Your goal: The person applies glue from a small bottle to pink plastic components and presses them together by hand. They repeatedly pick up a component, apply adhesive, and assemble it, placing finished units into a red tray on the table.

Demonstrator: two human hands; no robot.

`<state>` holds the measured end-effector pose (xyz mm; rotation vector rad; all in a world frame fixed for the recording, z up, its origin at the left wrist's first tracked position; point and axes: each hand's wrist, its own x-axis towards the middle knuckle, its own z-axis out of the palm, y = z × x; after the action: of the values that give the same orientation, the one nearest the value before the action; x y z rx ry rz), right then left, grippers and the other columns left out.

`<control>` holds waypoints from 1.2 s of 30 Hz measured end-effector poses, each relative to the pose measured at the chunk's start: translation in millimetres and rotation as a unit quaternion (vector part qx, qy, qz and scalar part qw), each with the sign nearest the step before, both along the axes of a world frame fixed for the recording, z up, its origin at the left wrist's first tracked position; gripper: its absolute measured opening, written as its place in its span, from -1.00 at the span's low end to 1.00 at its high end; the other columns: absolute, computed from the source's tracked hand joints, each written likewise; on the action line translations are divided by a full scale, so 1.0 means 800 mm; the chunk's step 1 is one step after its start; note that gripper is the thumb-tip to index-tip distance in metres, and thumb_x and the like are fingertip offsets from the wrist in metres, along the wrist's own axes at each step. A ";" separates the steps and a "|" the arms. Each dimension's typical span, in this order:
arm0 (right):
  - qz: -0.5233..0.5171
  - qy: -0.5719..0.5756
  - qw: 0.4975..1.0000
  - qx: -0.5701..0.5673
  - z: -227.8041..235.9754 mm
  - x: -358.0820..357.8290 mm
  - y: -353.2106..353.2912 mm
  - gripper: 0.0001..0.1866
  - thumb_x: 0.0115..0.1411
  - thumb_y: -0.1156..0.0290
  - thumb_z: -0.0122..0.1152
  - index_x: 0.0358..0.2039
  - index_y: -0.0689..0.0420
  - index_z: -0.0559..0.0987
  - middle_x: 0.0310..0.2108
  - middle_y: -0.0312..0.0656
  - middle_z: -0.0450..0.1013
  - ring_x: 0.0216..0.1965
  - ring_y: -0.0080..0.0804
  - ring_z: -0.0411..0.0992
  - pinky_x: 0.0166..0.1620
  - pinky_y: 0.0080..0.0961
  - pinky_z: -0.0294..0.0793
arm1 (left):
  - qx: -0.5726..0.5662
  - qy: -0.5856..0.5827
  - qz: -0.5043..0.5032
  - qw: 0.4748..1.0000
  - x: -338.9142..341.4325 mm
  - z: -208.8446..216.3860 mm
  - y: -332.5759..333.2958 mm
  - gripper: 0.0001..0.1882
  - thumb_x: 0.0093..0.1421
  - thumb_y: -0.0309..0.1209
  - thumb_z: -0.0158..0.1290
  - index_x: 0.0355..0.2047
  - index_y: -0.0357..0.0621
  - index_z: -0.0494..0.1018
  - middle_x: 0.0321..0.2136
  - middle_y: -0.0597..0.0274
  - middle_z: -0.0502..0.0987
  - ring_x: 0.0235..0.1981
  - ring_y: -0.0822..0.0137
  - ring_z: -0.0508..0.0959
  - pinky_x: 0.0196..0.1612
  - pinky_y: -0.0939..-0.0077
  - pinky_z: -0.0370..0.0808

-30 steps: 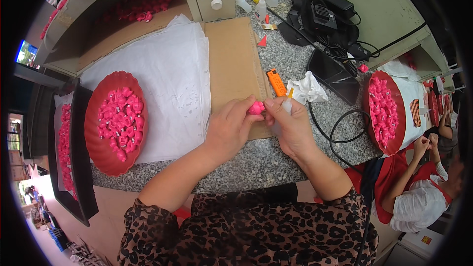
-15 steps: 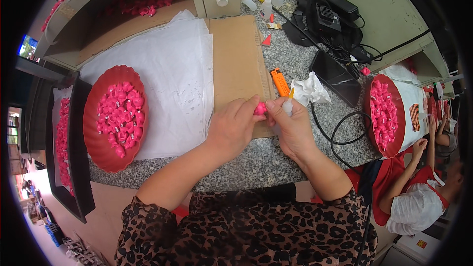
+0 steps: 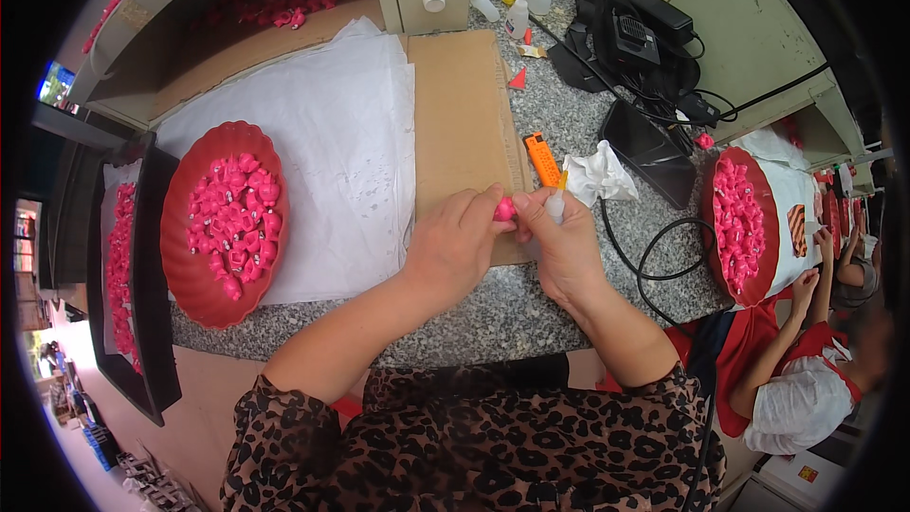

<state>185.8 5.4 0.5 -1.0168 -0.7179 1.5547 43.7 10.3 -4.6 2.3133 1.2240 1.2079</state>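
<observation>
Small pink piece: pinched in the left fingers, seen against the near end of a brown cardboard sheet. Hands together, nearly meeting. Left hand: clamped on the piece, thumb and forefinger around it. Right hand: closed on a pale bottle, yellow tip up; thumb right at the piece's side. Touching or just beside it: cannot tell.

Just beyond the right hand, orange tool beside crumpled white paper, both on speckled worktop. White sheet left of the cardboard, one edge meeting it. Farther left, scalloped red tray with heaped pink pieces; past that, tilted black tray, more pink inside. Well to the right, second red tray, also loaded pink. At far right, another person's hand, raised, beyond that tray.
</observation>
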 end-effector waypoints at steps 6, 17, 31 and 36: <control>0.008 0.042 0.999 -0.012 0.001 0.003 0.001 -0.85 0.05 0.42 0.19 -0.56 0.15 0.42 -0.62 -0.36 0.34 -0.60 -0.69 0.24 -0.47 -0.74 0.22 | 0.001 -0.027 -0.007 1.000 -0.001 -0.006 0.002 -0.66 -0.08 -0.55 0.11 -0.24 -0.29 0.35 -0.53 0.07 0.41 -0.53 0.11 0.44 -0.51 0.37 0.37; -0.012 -0.012 1.000 0.002 -0.001 -0.004 -0.002 -0.86 0.06 0.42 0.19 -0.53 0.18 0.45 -0.62 -0.36 0.36 -0.61 -0.71 0.23 -0.51 -0.77 0.20 | -0.022 0.036 0.004 0.999 0.000 0.000 -0.004 -0.69 -0.01 -0.46 0.03 -0.23 -0.32 0.34 -0.48 0.09 0.38 -0.45 0.14 0.43 -0.45 0.35 0.38; -0.017 -0.016 1.000 0.005 -0.003 -0.005 -0.003 -0.86 0.06 0.41 0.19 -0.51 0.19 0.45 -0.60 -0.35 0.37 -0.60 -0.71 0.24 -0.51 -0.76 0.22 | 0.010 0.047 0.010 0.999 0.001 0.002 -0.004 -0.70 -0.01 -0.46 0.03 -0.25 -0.32 0.33 -0.51 0.12 0.36 -0.47 0.18 0.43 -0.47 0.37 0.38; -0.007 0.006 1.000 -0.005 -0.002 -0.002 -0.001 -0.85 0.06 0.40 0.19 -0.51 0.19 0.45 -0.60 -0.33 0.37 -0.59 -0.69 0.26 -0.48 -0.75 0.24 | 0.021 0.004 0.014 1.000 0.001 -0.001 -0.001 -0.69 -0.12 -0.55 0.10 -0.29 -0.27 0.38 -0.53 0.10 0.37 -0.54 0.13 0.42 -0.52 0.36 0.37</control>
<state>184.1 4.7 -1.3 -1.0158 -0.6945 1.5528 44.8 9.8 -5.7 2.3404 1.2499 1.2474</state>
